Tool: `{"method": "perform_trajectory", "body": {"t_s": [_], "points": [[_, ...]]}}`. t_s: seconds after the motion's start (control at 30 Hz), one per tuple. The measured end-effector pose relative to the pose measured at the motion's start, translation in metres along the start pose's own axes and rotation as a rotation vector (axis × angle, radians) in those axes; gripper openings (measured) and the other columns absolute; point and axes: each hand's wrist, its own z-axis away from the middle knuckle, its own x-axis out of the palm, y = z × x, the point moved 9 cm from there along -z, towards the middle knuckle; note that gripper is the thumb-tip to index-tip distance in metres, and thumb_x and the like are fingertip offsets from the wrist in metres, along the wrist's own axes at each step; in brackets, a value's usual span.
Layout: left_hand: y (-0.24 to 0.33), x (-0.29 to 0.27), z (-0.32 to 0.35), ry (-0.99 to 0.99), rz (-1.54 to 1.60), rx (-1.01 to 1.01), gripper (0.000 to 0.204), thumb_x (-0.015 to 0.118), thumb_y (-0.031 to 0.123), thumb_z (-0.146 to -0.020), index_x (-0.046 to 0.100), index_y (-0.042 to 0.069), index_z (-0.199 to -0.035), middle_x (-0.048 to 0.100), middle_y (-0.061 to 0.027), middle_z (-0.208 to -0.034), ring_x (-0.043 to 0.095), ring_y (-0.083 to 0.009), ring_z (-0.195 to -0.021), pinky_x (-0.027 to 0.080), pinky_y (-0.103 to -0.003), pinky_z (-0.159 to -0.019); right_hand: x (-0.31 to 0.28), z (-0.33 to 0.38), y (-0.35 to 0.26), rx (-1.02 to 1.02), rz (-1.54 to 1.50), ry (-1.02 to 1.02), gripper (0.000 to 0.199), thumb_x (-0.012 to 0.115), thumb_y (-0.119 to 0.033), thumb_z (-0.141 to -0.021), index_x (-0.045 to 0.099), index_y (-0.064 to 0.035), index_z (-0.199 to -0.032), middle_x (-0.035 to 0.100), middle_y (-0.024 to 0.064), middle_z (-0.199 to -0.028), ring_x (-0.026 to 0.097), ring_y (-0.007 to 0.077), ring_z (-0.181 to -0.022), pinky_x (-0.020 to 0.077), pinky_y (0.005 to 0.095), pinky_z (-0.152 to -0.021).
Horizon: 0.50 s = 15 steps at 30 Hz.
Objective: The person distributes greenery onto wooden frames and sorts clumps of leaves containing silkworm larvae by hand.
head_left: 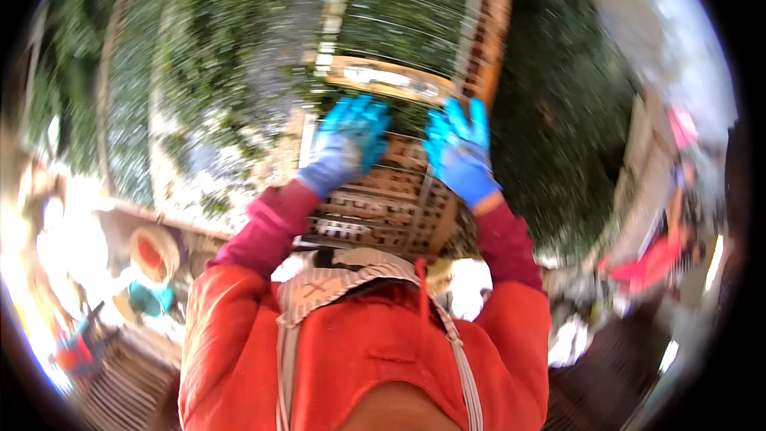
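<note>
My left hand (351,137), in a blue glove, reaches forward with its fingers stretched out over green leafy matter (407,116). Opposite it, my right hand (460,140) has its gloved fingers spread near the right corner of a wooden frame (391,78). Both palms face down, and neither hand holds anything I can see. Thin pale lines cross the frame, with dark green matter (403,0) under them. Beneath and between my wrists lies a brown slotted crate (375,206). Motion blur hides whether the fingertips touch the leaves or the frame.
Green leafy matter (219,40) is strewn along strips at the left. To the right stands a large dark green heap (558,112) beside a pale rim. Low on the left are a round tan container (155,255) and a teal one (150,298). Pink-red cloth (650,263) shows far right.
</note>
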Motion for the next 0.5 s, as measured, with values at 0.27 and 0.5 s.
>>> {"method": "perform_trajectory", "body": {"t_s": [0.27, 0.5], "points": [[-0.038, -0.002, 0.025, -0.339, -0.166, -0.189, 0.04, 0.055, 0.029, -0.103, 0.058, 0.015, -0.14, 0.062, -0.0078, -0.142, 0.06, -0.0135, -0.111, 0.048, -0.033, -0.089, 0.011, -0.02, -0.038, -0.043, -0.043, 0.139, 0.038, 0.059, -0.004, -0.088, 0.066, -0.0034, -0.126, 0.063, 0.0156, -0.134, 0.058, 0.0344, -0.125, 0.0434, 0.049, -0.113], [-0.176, -0.133, 0.145, 0.375, -0.137, -0.68, 0.018, 0.078, 0.008, -0.089, 0.079, 0.011, -0.107, 0.078, -0.0088, -0.107, 0.074, -0.019, -0.085, 0.061, -0.031, -0.075, 0.01, -0.021, -0.038, 0.013, -0.109, 0.243, 0.037, 0.057, -0.002, -0.089, 0.067, -0.009, -0.123, 0.064, 0.0095, -0.133, 0.06, 0.0314, -0.123, 0.0427, 0.0502, -0.113]]}}
